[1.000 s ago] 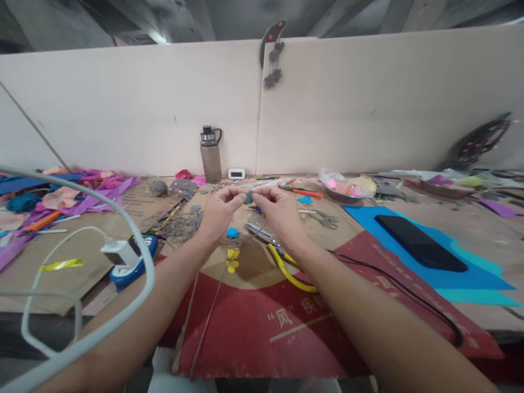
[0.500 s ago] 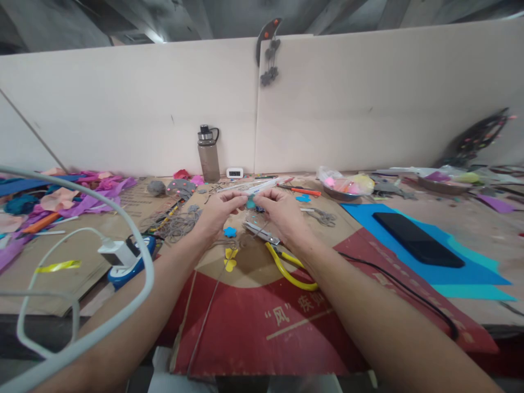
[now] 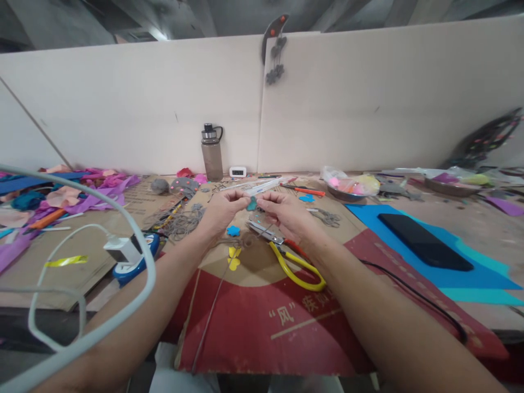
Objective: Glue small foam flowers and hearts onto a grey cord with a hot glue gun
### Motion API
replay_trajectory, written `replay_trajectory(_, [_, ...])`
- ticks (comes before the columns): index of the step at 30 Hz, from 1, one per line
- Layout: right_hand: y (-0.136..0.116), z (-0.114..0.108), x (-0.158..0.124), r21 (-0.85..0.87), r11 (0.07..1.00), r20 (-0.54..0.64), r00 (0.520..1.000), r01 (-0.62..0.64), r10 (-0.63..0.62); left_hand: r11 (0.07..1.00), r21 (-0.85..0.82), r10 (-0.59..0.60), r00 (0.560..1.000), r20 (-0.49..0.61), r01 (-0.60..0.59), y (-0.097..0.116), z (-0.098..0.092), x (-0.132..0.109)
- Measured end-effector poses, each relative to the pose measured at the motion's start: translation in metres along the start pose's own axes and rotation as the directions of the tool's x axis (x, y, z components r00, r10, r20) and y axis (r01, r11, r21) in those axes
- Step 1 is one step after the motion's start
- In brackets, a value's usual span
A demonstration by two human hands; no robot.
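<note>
Between my two hands is a small teal piece (image 3: 251,204), its shape partly covered by fingertips. My left hand (image 3: 226,212) pinches it from the left, and my right hand (image 3: 282,212) grips its other side between thumb and finger. Just below lie pliers with yellow handles (image 3: 298,273), their metal jaws pointing up and left. A blue flower cutout (image 3: 233,231) rests under my left hand. Nearer me, a yellow cutout (image 3: 233,258) lies along a thin grey cord (image 3: 210,322) that runs to the cardboard's front edge.
A red and brown cardboard sheet (image 3: 245,322) covers the middle of the table. A phone (image 3: 423,240) lies on blue sheets at right. A bottle (image 3: 212,155) stands by the back panel. A white cable (image 3: 141,240) loops across the left foreground, near a plugged-in charger (image 3: 123,249).
The whole view has shifted slightly, so things appear a little further right. Both hands keep hold of the teal piece, which shows a bit more now.
</note>
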State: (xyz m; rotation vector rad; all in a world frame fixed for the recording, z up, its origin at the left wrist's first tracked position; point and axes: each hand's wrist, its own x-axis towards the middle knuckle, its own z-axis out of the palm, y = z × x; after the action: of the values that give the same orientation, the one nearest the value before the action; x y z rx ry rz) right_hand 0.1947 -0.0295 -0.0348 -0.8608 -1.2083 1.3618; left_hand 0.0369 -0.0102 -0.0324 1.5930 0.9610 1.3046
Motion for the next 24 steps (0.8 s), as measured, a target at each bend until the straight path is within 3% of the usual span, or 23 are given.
replay_trajectory(10, [-0.010,0.002,-0.004,0.104,0.991,0.000,0.997,-0.081,0.081,1.000,-0.006,-0.004,0.998,-0.060,0.004,-0.002,0.000,0.003])
replay_trajectory(20, [0.000,-0.002,0.001,-0.065,0.995,-0.030,0.997,0.072,-0.075,0.997,0.072,-0.023,1.000,-0.009,0.024,-0.001,0.000,0.001])
replay_trajectory(24, [0.005,-0.008,0.006,-0.059,0.994,-0.104,0.989,0.097,-0.103,0.997,0.055,-0.049,0.996,-0.072,0.054,-0.003,-0.002,0.004])
